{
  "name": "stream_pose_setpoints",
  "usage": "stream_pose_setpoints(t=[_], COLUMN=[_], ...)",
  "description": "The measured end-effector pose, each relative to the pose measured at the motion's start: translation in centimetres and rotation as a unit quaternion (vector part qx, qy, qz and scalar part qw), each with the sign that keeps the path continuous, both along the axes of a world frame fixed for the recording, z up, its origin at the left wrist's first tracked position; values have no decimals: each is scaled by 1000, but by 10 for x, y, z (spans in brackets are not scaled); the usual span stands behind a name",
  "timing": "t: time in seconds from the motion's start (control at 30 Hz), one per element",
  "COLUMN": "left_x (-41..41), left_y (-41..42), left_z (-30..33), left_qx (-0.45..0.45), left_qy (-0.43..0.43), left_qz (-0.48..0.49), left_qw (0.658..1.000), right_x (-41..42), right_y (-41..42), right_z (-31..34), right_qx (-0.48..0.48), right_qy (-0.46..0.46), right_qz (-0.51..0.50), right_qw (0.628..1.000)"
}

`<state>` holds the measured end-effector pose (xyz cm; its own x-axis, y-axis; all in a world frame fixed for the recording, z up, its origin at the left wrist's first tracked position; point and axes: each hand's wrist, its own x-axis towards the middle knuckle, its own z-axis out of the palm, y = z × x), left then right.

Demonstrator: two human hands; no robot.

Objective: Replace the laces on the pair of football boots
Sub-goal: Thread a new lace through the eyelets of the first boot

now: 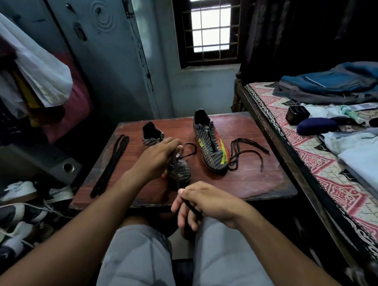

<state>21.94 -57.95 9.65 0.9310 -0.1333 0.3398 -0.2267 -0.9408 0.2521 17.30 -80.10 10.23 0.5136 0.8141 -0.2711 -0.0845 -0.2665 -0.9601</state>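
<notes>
Two football boots sit on the reddish surface [247, 181]: the left boot [177, 167] near the front edge at centre, the right boot [210, 144] further back toward the right edge, toe pointing at the person. Left hand [160, 154] curls over the left boot's lacing area, fingers pinching a black lace [188, 150] that loops up beside it, probably steadying the boot while the lace is worked through the eyelets. Right hand [198, 202] hangs just off the front edge, fingers curled round the lace's free end, drawn taut toward the knees, likely pulling slack through or out; which, I cannot tell. Right boot shows no lace in it; a loose lace [245, 154] lies tangled just beside it toward the right edge. One folded lace bundle [111, 164] lies straight along the left edge, well apart, maybe the replacements kept ready. Room: a barred window [209, 22] behind, a bed [305, 150] with patterned cover and a blue bag [342, 81] right of the surface, hanging clothes [33, 71] left, shoes [8, 220] on the floor.
</notes>
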Motion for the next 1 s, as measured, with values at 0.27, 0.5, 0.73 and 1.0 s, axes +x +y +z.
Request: stream_pose_setpoints(t=[0.27,0.5,0.73,1.0], left_x=[0,4,12,18], left_y=[-10,-8,-2,4], left_z=[-33,-44,-50,-61], left_qx=[-100,-77,-92,-133], left_qy=[67,31,35,16], left_qz=[102,119,117,131], left_qw=[988,989,988,982], right_x=[-6,12,66,92], right_y=[4,9,28,4], right_z=[45,83,81,70], right_qx=[296,542,286,-325], right_qy=[266,157,-412,-537], right_qz=[32,-95,-295,-149], right_qw=[917,820,813,764])
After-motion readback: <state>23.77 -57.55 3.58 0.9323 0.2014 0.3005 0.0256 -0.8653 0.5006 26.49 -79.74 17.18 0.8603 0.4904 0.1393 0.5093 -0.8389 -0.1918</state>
